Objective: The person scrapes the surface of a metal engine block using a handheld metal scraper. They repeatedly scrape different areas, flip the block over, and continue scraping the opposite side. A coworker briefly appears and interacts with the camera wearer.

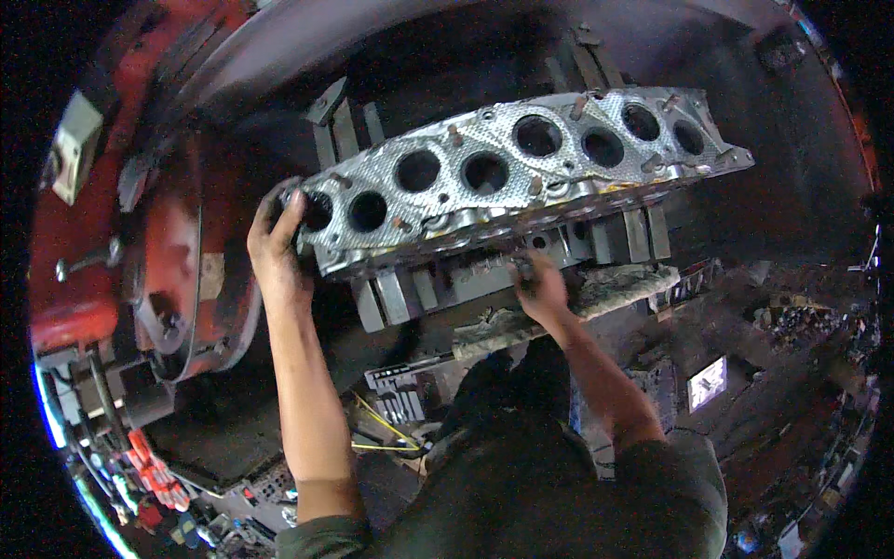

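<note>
A long cylinder head (410, 246) lies tilted across several metal supports (399, 296). Its upward side carries a silvery textured gasket (451, 177) with a row of round port holes and rusty studs (454, 137). At the left end, my left hand (277, 233) grips the cylinder head, thumb over the near corner and fingers round the end. My right hand (542, 287) is at the near side, just under the lower edge. Its fingers are curled in; blur and shadow hide what they hold, if anything.
Close below the supports lies a dirty rag or pad (596, 296). Red machinery (168, 252) with a curved guard stands on the left. A yellow cord (386, 424) hangs near my body. A lit screen (708, 384) and scattered parts (805, 321) are at the right.
</note>
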A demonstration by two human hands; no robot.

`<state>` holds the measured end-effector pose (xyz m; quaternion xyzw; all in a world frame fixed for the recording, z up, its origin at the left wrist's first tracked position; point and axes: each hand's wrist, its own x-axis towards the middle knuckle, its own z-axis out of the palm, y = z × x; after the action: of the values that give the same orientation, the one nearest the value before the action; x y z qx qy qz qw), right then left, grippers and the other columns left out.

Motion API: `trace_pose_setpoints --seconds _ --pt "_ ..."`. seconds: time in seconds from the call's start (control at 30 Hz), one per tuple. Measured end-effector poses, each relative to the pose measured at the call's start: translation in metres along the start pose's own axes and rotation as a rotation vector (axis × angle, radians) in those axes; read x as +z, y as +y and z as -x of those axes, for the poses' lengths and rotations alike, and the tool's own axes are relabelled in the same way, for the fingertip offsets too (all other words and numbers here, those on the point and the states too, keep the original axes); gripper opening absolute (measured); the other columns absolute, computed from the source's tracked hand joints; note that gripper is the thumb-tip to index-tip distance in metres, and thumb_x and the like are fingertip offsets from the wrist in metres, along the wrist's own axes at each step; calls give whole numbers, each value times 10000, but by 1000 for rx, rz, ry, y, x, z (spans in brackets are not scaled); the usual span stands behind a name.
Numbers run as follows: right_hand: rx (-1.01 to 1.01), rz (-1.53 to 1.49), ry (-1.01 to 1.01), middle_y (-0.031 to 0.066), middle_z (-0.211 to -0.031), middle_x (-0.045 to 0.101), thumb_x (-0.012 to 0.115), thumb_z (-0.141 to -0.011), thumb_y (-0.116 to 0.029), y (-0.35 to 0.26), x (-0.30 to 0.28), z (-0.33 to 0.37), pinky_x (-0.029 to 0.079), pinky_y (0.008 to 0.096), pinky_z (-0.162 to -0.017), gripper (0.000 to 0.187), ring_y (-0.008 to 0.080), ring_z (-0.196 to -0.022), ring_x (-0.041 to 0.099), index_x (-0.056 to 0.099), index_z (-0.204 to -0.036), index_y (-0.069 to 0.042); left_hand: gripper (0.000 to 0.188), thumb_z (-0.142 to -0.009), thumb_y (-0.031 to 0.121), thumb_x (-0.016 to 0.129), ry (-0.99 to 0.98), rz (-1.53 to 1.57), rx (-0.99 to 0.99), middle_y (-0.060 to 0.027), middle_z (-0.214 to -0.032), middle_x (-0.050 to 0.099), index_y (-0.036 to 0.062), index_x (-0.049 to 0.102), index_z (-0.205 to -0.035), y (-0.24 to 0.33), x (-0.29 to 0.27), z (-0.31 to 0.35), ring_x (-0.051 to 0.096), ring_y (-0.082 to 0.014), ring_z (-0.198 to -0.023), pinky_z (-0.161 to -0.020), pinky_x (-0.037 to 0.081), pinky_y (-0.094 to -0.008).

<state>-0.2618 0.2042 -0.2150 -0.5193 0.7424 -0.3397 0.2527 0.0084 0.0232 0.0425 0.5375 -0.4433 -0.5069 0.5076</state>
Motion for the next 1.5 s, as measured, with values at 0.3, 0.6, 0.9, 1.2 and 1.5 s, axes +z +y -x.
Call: trace_pose_setpoints --seconds 0.3,0.6,0.9,1.2,1.5 --pt "228 504 -291 209 -1166 704 589 -948 -439 26 159 -150 535 487 -963 516 392 -1070 680 656 -1252 -28 455 -925 241 719 -13 -79 97 -111 -1126 670 -35 617 -1273 -1 0 3 633 -204 -1036 -956 487 -334" --pt "372 408 -335 231 -1166 704 654 -915 -395 31 108 -146 540 476 -939 488 406 -1071 682 672 -1203 -2 501 -947 267 709 -94 -174 141 -117 -1203 661 -35 599 -1331 -1 -10 2 614 -214 -1105 -1026 451 -347" --pt "398 -722 -80 158 -1127 717 673 -965 -258 -18 -125 39 531 417 -901 426 274 -994 691 604 -1277 24 806 -772 220 836 -358 -834 816 -216 -1484 521 -56 490 -1445 77 83 46 495 -359 -1375 -1175 351 -442" --pt "164 -418 469 203 -1130 676 747 -906 -323 -75 -353 4 507 393 -936 584 265 -1052 652 536 -1259 91 859 -657 429 907 -489 -1151 602 -255 -1269 648 -77 617 -1288 66 186 54 583 -424 -1217 -1047 449 -487" --pt "-75 -218 176 254 -1213 638 629 -984 -103 -96 -391 -73 453 411 -1031 423 302 -1171 615 468 -1333 73 642 -798 382 805 -290 -1082 632 -220 -1252 649 -34 653 -1263 48 188 63 587 -402 -1185 -1049 432 -471"
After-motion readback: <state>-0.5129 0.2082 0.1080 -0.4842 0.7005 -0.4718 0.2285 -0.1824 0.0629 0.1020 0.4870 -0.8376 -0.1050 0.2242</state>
